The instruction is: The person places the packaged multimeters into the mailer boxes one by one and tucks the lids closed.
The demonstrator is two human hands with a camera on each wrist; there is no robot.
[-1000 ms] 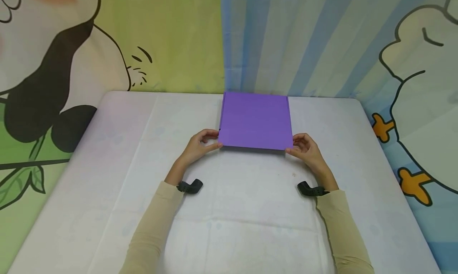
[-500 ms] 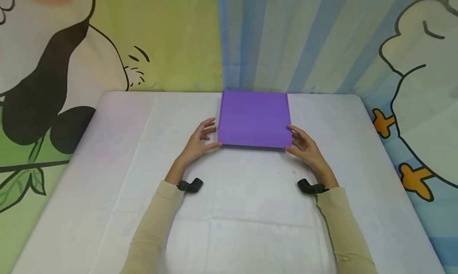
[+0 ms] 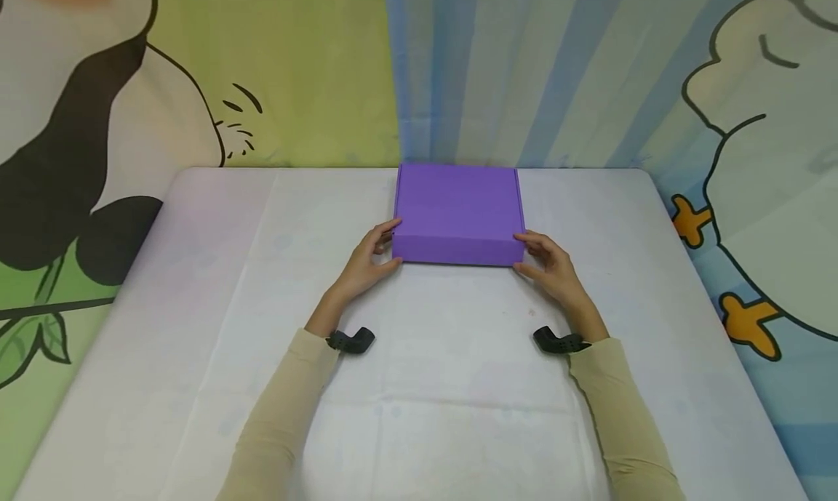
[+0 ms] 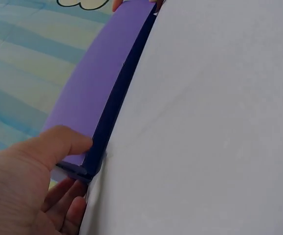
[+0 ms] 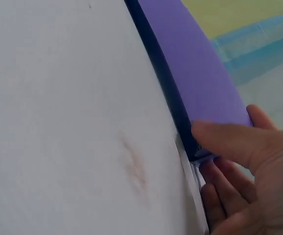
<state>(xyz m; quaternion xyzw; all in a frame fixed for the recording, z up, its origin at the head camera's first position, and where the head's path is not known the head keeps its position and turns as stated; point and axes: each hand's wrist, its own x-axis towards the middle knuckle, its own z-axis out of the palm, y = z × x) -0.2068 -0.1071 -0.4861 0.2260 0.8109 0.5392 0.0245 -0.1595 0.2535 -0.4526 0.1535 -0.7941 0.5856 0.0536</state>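
Note:
A flat purple box (image 3: 457, 203) lies at the far side of the table, its front strip (image 3: 455, 250) bent down from the top panel. My left hand (image 3: 364, 267) grips the front left corner, thumb on the front and fingers along the side. At the opposite corner, my right hand (image 3: 552, 270) holds the box the same way, with its forefinger up at the top edge. In the left wrist view, the thumb (image 4: 70, 141) presses the purple front flap above a dark blue band. The right wrist view shows that band (image 5: 163, 81) too. The box's inside is hidden.
A white cloth covers the table (image 3: 458, 370). Directly behind the box hangs a printed curtain (image 3: 314, 72) with cartoon figures. Black camera mounts (image 3: 353, 340) sit on both wrists.
The box's front strip has tilted down and now shows as a separate face. My fingers lifted along the sides, then the left ones came back onto the box. The head view shifted slightly.

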